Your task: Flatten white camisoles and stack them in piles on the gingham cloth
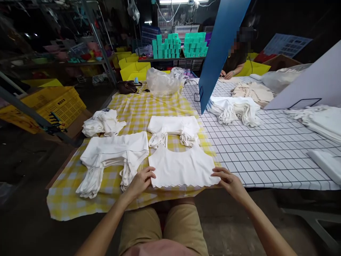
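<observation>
A white sleeveless crop top (183, 165) lies spread flat at the near edge of the table, its scalloped hem toward me. My left hand (144, 179) pinches its lower left side between thumb and fingers. At the lower right corner, my right hand (228, 180) is closed on the edge in the same way. Just beyond, a folded stack of white tops (173, 124) touches the upper part of the spread one. To the left of my left hand sits a bigger stack of white tops (114, 147), straps hanging toward me.
A crumpled white cloth heap (102, 122) lies at the left on the yellow checked cloth (133, 110). A clear plastic bag (163, 81) and dark handbag (128, 87) are farther back. A blue divider (221, 53) stands right of centre; behind it a co-worker's hands (227, 74) show. More white stacks (234, 108) lie right.
</observation>
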The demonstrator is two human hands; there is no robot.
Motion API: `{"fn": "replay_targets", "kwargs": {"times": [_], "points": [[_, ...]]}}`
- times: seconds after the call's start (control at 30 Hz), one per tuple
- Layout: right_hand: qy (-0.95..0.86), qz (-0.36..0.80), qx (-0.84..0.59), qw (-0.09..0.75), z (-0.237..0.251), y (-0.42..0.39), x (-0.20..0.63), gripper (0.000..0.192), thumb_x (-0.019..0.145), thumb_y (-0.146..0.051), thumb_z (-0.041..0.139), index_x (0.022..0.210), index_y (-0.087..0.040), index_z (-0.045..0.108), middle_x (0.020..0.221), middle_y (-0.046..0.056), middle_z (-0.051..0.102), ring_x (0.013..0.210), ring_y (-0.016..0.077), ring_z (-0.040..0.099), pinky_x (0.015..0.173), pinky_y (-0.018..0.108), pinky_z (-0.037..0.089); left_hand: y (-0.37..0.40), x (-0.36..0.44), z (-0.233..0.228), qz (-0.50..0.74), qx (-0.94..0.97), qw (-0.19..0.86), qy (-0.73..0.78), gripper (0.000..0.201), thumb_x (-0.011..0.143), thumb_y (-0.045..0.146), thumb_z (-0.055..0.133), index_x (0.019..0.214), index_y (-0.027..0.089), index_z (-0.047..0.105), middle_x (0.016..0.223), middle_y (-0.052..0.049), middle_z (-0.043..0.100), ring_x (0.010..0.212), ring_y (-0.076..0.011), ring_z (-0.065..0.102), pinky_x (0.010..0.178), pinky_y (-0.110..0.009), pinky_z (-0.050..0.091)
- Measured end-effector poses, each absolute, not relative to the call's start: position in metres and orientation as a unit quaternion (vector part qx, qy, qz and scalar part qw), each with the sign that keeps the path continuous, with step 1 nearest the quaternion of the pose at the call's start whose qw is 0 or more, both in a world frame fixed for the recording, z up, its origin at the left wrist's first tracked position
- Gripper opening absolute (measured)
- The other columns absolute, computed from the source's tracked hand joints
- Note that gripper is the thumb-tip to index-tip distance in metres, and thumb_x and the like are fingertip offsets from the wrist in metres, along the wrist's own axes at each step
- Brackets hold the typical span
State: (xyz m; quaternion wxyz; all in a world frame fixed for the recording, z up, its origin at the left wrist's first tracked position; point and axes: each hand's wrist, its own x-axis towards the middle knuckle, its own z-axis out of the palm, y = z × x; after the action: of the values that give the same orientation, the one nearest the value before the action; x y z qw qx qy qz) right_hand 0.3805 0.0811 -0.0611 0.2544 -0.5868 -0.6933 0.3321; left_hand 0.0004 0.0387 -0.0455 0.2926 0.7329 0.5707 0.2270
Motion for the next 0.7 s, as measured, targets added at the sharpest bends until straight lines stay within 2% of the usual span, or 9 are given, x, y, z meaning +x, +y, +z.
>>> {"fn": "replay_targets", "kwargs": {"times": [0.13, 0.33, 0.43, 0.5, 0.57, 0.63, 0.7], "points": [[-0.704, 0.309, -0.591, 0.243, -0.062, 0.079, 0.379, 0.033, 0.062, -0.015, 0.045, 0.081, -0.025, 0.069, 0.112, 0.005, 0.059, 0.087, 0.0195, 0.060, 0.067, 0.030, 0.048, 0.041, 0.002, -0.051, 0.209, 0.744, 0.267, 0.575, 0.040, 0.067, -0.004, 0.040, 0.083, 0.021, 0.068, 0.116, -0.006, 0.058, 0.108, -0.0162, 0.054, 0.093, -0.031, 0.043], [-0.709, 0.304, -0.584, 0.253, -0.057, 0.080, 0.378, 0.024, 0.072, -0.024, 0.046, 0.079, -0.026, 0.069, 0.108, 0.005, 0.061, 0.098, 0.0210, 0.058, 0.081, 0.033, 0.046, 0.046, 0.005, -0.049, 0.208, 0.732, 0.278, 0.586, 0.041, 0.066, -0.004, 0.042, 0.079, 0.023, 0.071, 0.108, -0.004, 0.063, 0.104, -0.0164, 0.056, 0.093, -0.032, 0.044], [-0.701, 0.309, -0.576, 0.285, -0.043, 0.085, 0.376, 0.022, 0.073, -0.029, 0.047, 0.077, -0.025, 0.068, 0.103, 0.005, 0.063, 0.099, 0.0220, 0.057, 0.085, 0.035, 0.044, 0.052, 0.003, -0.036, 0.238, 0.711, 0.292, 0.594, 0.048, 0.062, -0.007, 0.038, 0.077, 0.024, 0.072, 0.102, -0.002, 0.066, 0.101, -0.0146, 0.057, 0.093, -0.031, 0.044], [-0.691, 0.304, -0.568, 0.328, -0.026, 0.093, 0.374, 0.021, 0.074, -0.033, 0.049, 0.077, -0.023, 0.067, 0.102, 0.007, 0.063, 0.100, 0.0229, 0.056, 0.084, 0.035, 0.044, 0.059, -0.001, -0.024, 0.300, 0.685, 0.304, 0.590, 0.048, 0.060, -0.005, 0.038, 0.077, 0.024, 0.072, 0.102, -0.001, 0.067, 0.102, -0.0139, 0.056, 0.095, -0.030, 0.042], [-0.675, 0.303, -0.557, 0.377, -0.003, 0.103, 0.370, 0.022, 0.074, -0.039, 0.052, 0.077, -0.022, 0.066, 0.102, 0.008, 0.062, 0.099, 0.0233, 0.056, 0.081, 0.034, 0.045, 0.070, -0.007, -0.009, 0.377, 0.646, 0.330, 0.575, 0.036, 0.065, 0.002, 0.045, 0.079, 0.022, 0.071, 0.104, -0.002, 0.067, 0.105, -0.0154, 0.056, 0.097, -0.031, 0.040], [-0.658, 0.314, -0.542, 0.417, 0.024, 0.116, 0.363, 0.025, 0.075, -0.043, 0.054, 0.075, -0.021, 0.064, 0.096, 0.007, 0.063, 0.092, 0.0220, 0.057, 0.078, 0.033, 0.045, 0.083, -0.014, 0.009, 0.447, 0.594, 0.368, 0.558, 0.020, 0.069, 0.017, 0.056, 0.082, 0.018, 0.071, 0.102, -0.004, 0.068, 0.103, -0.0189, 0.057, 0.096, -0.035, 0.041], [-0.642, 0.331, -0.527, 0.448, 0.052, 0.129, 0.353, 0.027, 0.075, -0.046, 0.055, 0.072, -0.020, 0.062, 0.083, 0.004, 0.063, 0.082, 0.0196, 0.058, 0.072, 0.031, 0.046, 0.096, -0.019, 0.028, 0.501, 0.540, 0.399, 0.547, 0.027, 0.066, 0.035, 0.064, 0.083, 0.015, 0.070, 0.093, -0.007, 0.070, 0.095, -0.0217, 0.060, 0.090, -0.037, 0.044]]}}
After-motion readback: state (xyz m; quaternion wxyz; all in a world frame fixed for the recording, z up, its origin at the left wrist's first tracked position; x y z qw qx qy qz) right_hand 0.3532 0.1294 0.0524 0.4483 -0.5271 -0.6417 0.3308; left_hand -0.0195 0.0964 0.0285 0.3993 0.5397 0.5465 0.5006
